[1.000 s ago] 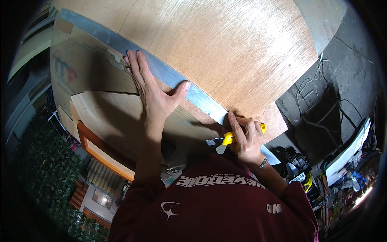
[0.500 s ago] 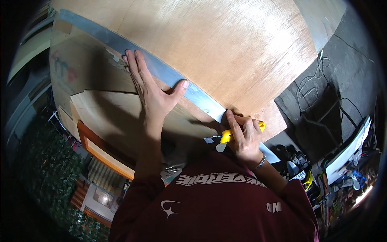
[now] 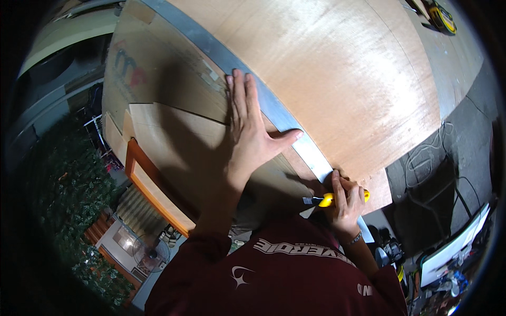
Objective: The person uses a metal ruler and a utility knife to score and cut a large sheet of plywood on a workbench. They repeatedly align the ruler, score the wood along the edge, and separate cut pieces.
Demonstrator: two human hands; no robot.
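A long metal straightedge [image 3: 247, 79] lies aslant on a sheet of plywood [image 3: 337, 68], running from the far left down toward my body. My left hand [image 3: 253, 139] lies on it with fingers stretched and thumb apart, the fingertips and thumb touching the metal. Farther down the straightedge, my right hand [image 3: 345, 203] holds a yellow utility knife [image 3: 327, 199] in its curled fingers. The knife's blade end points left, away from the plywood, and the fingertips rest at the straightedge's edge. The right thumb is mostly hidden.
Under the plywood's left side lie brownish boards [image 3: 168, 68] with faded print. An orange-brown wooden frame [image 3: 158, 195] and a fan [image 3: 152, 254] stand low at the left. A tape measure [image 3: 441, 18] lies at the far right. Cables [image 3: 424, 158] trail over the grey floor.
The view has shifted, so the plywood, straightedge and hands appear farther right and lower. The tape measure has come into view. Both hands keep about the same hold.
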